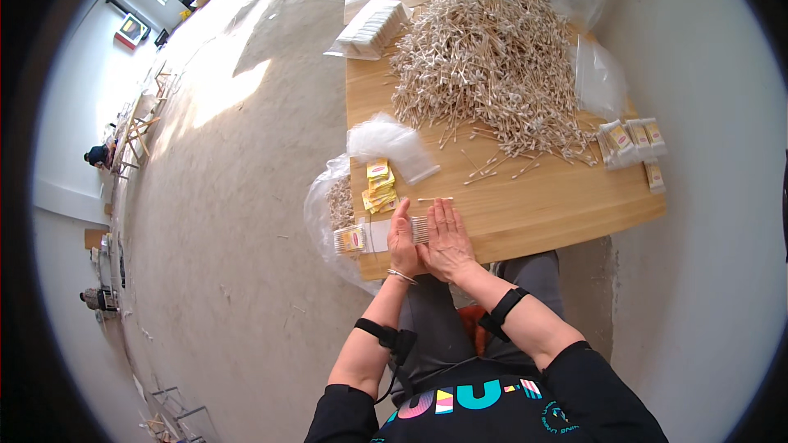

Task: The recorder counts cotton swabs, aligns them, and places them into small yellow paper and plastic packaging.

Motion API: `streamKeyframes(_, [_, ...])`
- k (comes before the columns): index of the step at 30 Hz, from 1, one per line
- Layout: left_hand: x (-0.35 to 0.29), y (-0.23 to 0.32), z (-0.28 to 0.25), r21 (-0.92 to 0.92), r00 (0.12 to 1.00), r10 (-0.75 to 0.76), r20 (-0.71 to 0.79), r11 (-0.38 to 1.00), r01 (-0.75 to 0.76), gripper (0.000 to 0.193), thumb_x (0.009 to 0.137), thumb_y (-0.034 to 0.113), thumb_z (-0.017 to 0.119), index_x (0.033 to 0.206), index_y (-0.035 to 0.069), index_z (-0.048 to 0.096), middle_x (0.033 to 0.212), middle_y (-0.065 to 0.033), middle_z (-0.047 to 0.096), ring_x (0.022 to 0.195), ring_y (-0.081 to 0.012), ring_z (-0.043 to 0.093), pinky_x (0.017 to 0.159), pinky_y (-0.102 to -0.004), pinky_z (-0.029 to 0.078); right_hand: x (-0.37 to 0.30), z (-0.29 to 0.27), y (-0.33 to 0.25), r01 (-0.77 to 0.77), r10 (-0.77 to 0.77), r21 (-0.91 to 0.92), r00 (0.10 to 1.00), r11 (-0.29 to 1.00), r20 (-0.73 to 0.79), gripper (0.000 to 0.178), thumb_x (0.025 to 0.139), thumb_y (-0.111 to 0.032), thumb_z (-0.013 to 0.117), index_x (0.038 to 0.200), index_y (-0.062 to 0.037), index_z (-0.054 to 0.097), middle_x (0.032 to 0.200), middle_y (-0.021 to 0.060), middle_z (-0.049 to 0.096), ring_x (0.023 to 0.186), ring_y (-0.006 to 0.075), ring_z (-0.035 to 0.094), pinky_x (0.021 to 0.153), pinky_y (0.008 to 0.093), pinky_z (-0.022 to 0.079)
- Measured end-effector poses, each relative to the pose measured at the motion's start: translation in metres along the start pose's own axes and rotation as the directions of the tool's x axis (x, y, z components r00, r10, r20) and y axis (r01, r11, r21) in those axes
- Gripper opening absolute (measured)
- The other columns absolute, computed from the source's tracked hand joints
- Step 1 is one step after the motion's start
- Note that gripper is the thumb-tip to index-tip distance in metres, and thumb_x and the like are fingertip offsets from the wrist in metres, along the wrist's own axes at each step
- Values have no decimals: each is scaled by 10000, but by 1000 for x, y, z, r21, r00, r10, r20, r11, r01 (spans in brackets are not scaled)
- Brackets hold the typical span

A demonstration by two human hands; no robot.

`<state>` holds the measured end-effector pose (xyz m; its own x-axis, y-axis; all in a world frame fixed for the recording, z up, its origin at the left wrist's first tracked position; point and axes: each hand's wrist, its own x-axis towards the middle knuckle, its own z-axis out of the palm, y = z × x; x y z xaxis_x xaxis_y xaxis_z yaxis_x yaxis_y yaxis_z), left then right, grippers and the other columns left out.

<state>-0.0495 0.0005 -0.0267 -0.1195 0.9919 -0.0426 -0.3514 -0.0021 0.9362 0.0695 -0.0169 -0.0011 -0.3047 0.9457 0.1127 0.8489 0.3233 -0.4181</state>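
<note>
A row of cotton swabs (420, 230) lies on the wooden table at its near edge, between my two hands. My left hand (402, 244) stands on its edge along the row's left end, fingers stretched upward. Flat over the row's right end rests my right hand (447, 244), its fingers straight and close together. The swabs under my palms are hidden. Just beyond my fingertips lies a single cotton swab (435, 199). Left of my left hand are a white sheet (377, 235) and a filled swab packet (350, 239) with a yellow label.
A large heap of loose cotton swabs (492, 57) covers the table's far part. Yellow cards (378, 187) and clear plastic bags (390, 146) lie left. White packs (372, 30) sit farther back. Filled packets (632, 141) lie at the right edge, near the wall (706, 197).
</note>
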Motion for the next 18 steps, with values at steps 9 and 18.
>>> streamKeyframes(9, [-3,2,-2,74,999,23,27,997,-25,547,1003,357,316,1362,-54,339,1420,-142,362,1334,-211,302,1117,-332,195,-1,0,-1,33,-33,-59,999,998,8,839,836,-389,512,1409,85,124,1490,255,92,1407,362,43,1140,454,39])
streamKeyframes(18, [-3,11,1,172,997,49,64,983,-59,565,1002,370,310,1372,-56,317,1434,-147,337,1341,-213,288,1123,-332,180,-5,-7,3,74,-70,-43,993,996,97,886,817,-446,539,1409,83,144,1495,248,97,1409,349,53,1139,456,51])
